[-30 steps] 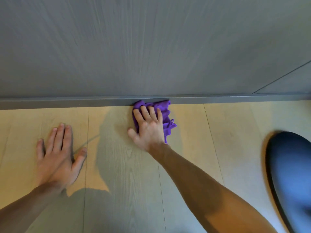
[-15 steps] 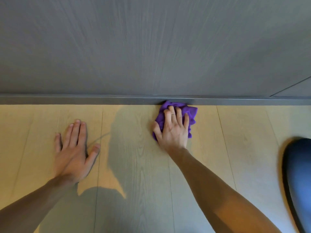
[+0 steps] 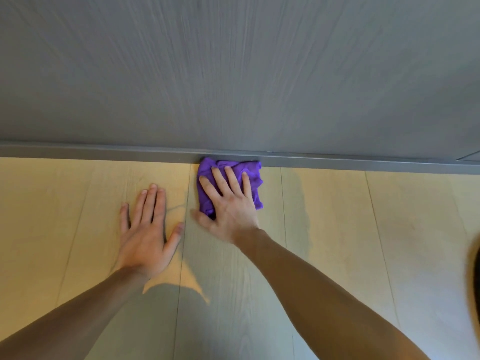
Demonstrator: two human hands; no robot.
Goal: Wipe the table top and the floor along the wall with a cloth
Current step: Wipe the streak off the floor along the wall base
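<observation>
Grey wall (image 3: 233, 74) — pale plank floor (image 3: 337, 216)

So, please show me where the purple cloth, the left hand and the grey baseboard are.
purple cloth (image 3: 254, 178): head view, bare upper right part, beside the fingers.
left hand (image 3: 145, 240): head view, back of the hand, flat on the floor.
grey baseboard (image 3: 104, 153): head view, left stretch of the strip.

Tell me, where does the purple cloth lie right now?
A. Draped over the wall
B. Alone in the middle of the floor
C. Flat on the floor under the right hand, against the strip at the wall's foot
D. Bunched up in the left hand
C: the purple cloth lies on the floor under the right hand, its far edge at the baseboard.
</observation>
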